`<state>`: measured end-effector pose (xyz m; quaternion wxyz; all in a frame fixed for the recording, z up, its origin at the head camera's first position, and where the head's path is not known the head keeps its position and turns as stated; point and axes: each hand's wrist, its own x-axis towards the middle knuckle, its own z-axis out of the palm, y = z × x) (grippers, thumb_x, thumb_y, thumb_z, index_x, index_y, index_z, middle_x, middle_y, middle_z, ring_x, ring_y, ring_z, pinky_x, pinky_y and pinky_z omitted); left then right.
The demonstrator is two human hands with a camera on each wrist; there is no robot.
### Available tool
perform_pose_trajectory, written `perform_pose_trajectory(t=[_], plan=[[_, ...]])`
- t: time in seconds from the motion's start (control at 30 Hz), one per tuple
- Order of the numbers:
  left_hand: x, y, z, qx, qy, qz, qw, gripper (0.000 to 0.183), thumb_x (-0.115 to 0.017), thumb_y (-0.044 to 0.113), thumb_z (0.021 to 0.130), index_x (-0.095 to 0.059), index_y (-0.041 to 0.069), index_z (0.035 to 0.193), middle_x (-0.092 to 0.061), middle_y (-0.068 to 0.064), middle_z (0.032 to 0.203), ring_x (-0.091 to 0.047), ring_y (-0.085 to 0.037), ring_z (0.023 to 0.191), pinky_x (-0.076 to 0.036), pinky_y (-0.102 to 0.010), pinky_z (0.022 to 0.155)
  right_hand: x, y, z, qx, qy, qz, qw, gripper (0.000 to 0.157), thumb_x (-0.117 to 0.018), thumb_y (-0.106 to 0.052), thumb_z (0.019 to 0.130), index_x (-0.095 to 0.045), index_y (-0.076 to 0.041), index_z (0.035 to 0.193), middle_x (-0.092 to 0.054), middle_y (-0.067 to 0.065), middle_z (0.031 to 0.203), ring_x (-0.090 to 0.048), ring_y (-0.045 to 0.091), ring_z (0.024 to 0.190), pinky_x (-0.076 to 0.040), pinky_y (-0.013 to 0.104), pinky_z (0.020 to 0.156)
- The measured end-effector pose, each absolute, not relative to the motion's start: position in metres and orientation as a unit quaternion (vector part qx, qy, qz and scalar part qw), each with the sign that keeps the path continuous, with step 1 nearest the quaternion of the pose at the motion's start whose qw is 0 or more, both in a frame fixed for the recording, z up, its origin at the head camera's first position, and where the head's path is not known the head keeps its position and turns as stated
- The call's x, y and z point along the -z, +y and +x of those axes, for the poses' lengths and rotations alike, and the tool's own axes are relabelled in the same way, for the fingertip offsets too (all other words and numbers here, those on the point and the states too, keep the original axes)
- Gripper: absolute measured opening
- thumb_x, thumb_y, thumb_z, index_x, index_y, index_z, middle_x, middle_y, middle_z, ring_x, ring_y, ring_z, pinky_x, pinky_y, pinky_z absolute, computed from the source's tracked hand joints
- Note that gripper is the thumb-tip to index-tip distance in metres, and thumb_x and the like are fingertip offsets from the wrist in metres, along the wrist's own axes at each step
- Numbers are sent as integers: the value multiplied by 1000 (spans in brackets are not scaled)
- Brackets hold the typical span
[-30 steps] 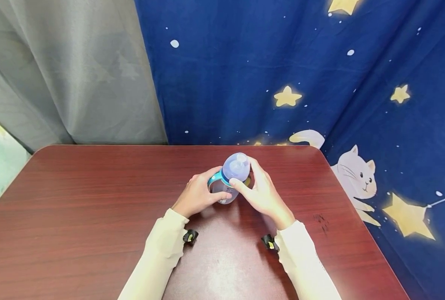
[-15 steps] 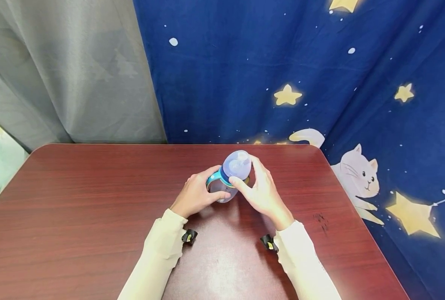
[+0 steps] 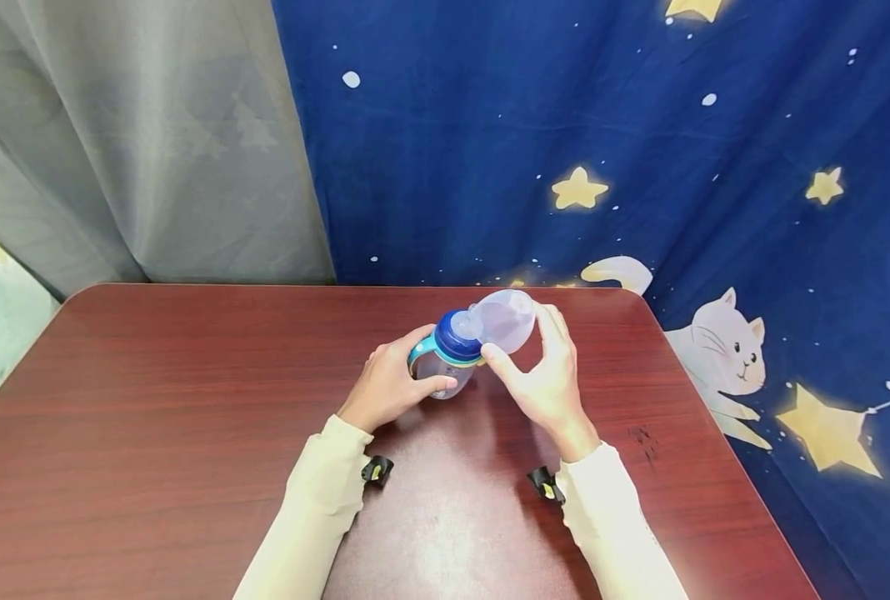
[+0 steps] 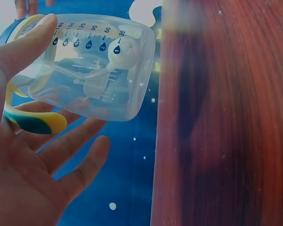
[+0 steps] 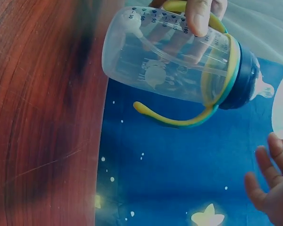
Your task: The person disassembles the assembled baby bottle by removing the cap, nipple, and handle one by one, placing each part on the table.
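Observation:
A clear baby bottle with a dark blue collar and two yellow-and-teal side handles is held over the table's far middle. My left hand grips its side, thumb across the front by the measuring marks. The translucent dome cap is off the collar, tilted to the right, held by the fingers and thumb of my right hand. The teat shows bare in the right wrist view. Inside the bottle runs a straw with a white weighted ball. Whether the base touches the table I cannot tell.
The dark red wooden table spreads out on all sides of the hands. Behind it hang a grey curtain and a blue star-patterned curtain. Dark scuffs mark the tabletop at the right.
The cap sat over the collar before; my right hand has lifted it off, up and to the right, uncovering the dark blue collar. My left hand still grips the bottle in nearly the same place.

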<state>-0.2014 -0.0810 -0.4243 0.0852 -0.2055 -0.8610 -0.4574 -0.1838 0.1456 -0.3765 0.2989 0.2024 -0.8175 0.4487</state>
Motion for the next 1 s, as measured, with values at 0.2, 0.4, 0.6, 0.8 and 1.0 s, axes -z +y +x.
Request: perform_pose_trajectory(t=[0.2, 0.4, 0.6, 0.8, 1.0], plan=[[425, -83, -204, 453, -866, -184, 99, 74, -86, 42, 76, -56, 19, 140, -69, 2, 118, -65, -19, 99, -48, -45, 86, 371, 155, -183, -455, -803, 261, 282, 61, -86, -21, 68, -66, -11, 125, -66, 3, 113, -55, 21, 108, -41, 37, 93], [426, -87, -207, 444, -875, -151, 118, 77, -87, 42, 76, -55, 17, 141, -69, -3, 120, -66, -24, 101, -48, -49, 87, 368, 164, -184, -436, -824, 340, 125, 63, -91, -22, 66, -67, -16, 125, -66, -4, 114, -57, 15, 108, -45, 38, 95], [428, -90, -209, 460, -869, -137, 119, 78, -87, 40, 76, -54, 16, 142, -69, -5, 122, -66, -25, 106, -53, -49, 87, 383, 161, -192, -404, -846, 349, -21, 59, -90, -36, 71, -67, -28, 125, -64, -13, 112, -58, 9, 105, -48, 42, 91], [427, -90, -207, 470, -865, -132, 115, 76, -86, 38, 77, -53, 15, 142, -68, -6, 124, -65, -26, 110, -52, -50, 89, 399, 160, -197, -390, -852, 340, -83, 57, -89, -43, 71, -67, -37, 123, -63, -16, 107, -59, 7, 101, -51, 39, 87], [426, -89, -208, 471, -865, -133, 111, 77, -86, 40, 77, -52, 18, 143, -67, -3, 125, -65, -24, 110, -53, -48, 89, 407, 158, -201, -368, -854, 356, -91, 56, -86, -46, 73, -67, -38, 125, -62, -17, 106, -57, 5, 101, -49, 37, 88]])
